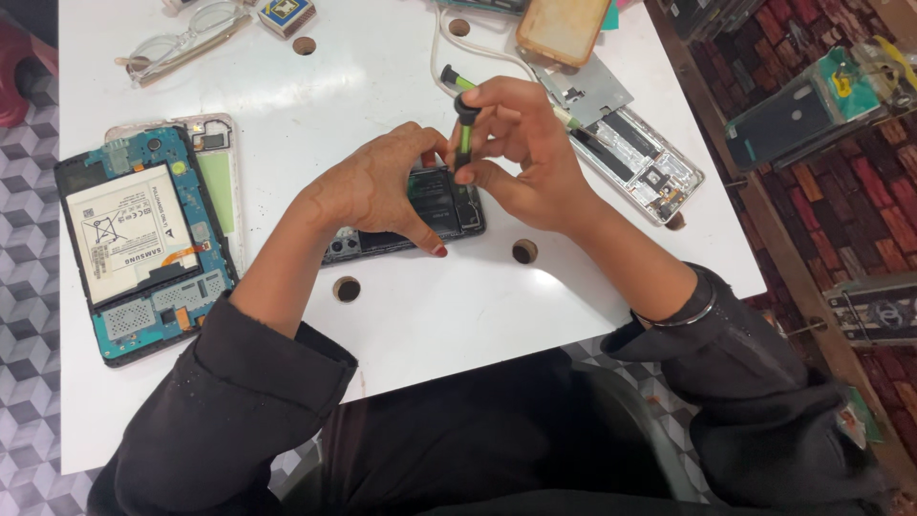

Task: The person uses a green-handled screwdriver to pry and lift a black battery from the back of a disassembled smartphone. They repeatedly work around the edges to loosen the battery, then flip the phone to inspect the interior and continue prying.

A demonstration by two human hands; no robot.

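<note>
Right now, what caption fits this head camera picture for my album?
Right hand stands a green screwdriver on an opened phone that the left hand steadies.

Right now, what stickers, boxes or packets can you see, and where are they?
Battery label: white rectangle inside the opened blue tablet, table's left.
Small box: blue and yellow, top edge of the table.
Phone case packets: clear bags with dark cases, hanging on the right.
Printed box: black and white, lower right.

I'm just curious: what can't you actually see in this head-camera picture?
- Screwdriver tip: hidden behind the right hand.
- Middle of the opened phone: covered by the left hand.
- Glasses and orange case: cut off by the top edge.
- Tablet circuit parts: too small to tell.
</note>
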